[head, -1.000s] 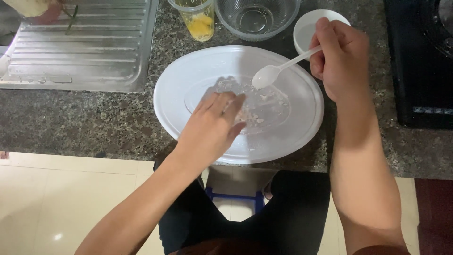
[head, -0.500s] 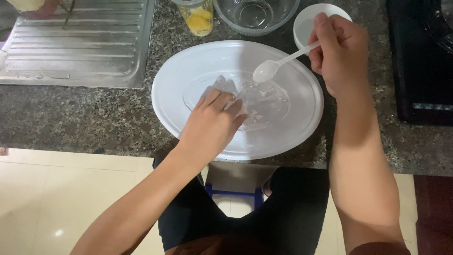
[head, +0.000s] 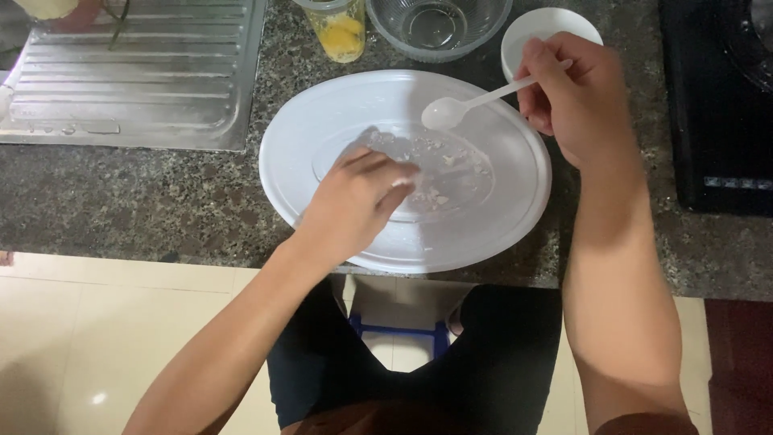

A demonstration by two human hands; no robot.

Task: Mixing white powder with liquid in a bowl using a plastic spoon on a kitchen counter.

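The left hand [head: 354, 201] lies palm down, fingers curled, pressing into the crumb-dusted white plate [head: 306, 121] at the near edge of the speckled stone tabletop [head: 145, 201]. The right hand [head: 576, 97] pinches a white plastic spoon [head: 451, 109] above the plate's far side. Pale floor tiles [head: 97, 338] show below.

Plate [head: 515, 209] on granite counter [head: 145, 201]

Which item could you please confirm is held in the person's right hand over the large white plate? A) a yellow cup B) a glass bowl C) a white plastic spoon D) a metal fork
C: the right hand grips the handle of a white plastic spoon, whose bowl hangs above the white plate, while the left hand rests in the plate's middle.
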